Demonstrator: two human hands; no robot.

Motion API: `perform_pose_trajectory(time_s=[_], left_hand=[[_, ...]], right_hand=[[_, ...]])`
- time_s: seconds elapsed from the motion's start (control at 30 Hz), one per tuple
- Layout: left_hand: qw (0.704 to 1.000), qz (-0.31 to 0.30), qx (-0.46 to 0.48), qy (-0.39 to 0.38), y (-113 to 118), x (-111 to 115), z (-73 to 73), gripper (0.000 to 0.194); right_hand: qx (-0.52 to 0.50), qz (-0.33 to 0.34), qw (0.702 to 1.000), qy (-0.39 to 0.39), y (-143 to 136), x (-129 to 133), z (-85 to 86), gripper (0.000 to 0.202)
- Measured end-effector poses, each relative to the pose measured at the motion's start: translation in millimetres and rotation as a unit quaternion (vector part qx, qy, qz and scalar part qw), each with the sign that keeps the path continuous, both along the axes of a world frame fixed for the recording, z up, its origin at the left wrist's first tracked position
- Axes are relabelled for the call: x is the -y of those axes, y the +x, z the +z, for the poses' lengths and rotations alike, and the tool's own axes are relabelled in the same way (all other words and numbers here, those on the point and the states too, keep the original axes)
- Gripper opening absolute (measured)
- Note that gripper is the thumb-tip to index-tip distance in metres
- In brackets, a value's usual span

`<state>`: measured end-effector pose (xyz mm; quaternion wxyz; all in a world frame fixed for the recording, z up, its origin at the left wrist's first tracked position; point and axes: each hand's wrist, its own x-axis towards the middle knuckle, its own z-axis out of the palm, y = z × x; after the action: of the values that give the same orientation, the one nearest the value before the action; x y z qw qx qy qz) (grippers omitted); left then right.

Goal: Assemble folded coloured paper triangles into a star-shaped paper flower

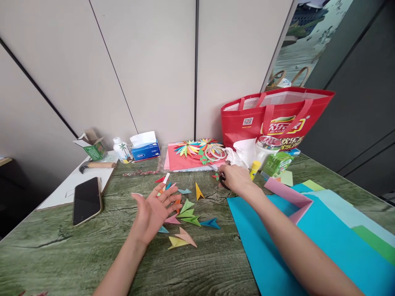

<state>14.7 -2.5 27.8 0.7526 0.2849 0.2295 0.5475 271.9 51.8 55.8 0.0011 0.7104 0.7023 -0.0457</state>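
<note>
My left hand is palm up with its fingers spread, holding nothing, above the left side of a scatter of folded paper pieces. Among these are a green piece, an orange one, a blue one and a yellow one. Farther right, my right hand is closed on the black handle of scissors, near the stacked paper at the back. Layered paper stars and rolls of tape lie on the red paper.
Blue paper sheets with a folded pink strip cover the right side. Behind stand a glue stick, a jar and a red bag. At left are a phone, a hammer, a bottle and a tissue box.
</note>
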Motion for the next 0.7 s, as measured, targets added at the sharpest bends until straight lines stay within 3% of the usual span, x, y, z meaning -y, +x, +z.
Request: perform_pose_trajectory(time_s=[0.17,0.4,0.7], left_hand=[[1.0,0.018,-0.003,-0.014,0,-2,-2.4,0.062],[0.999,-0.024,-0.028,-0.012,5,1,-8.2,0.061],[0.994,-0.081,-0.065,0.029,8,4,-18.8,0.063]], right_hand=[[-0.016,0.037,0.997,-0.061,2,-6,-8.2,0.039],[0.053,-0.016,0.992,-0.109,17,-12,-12.4,0.036],[0.057,0.002,0.993,-0.099,-12,3,7.3,0.029]])
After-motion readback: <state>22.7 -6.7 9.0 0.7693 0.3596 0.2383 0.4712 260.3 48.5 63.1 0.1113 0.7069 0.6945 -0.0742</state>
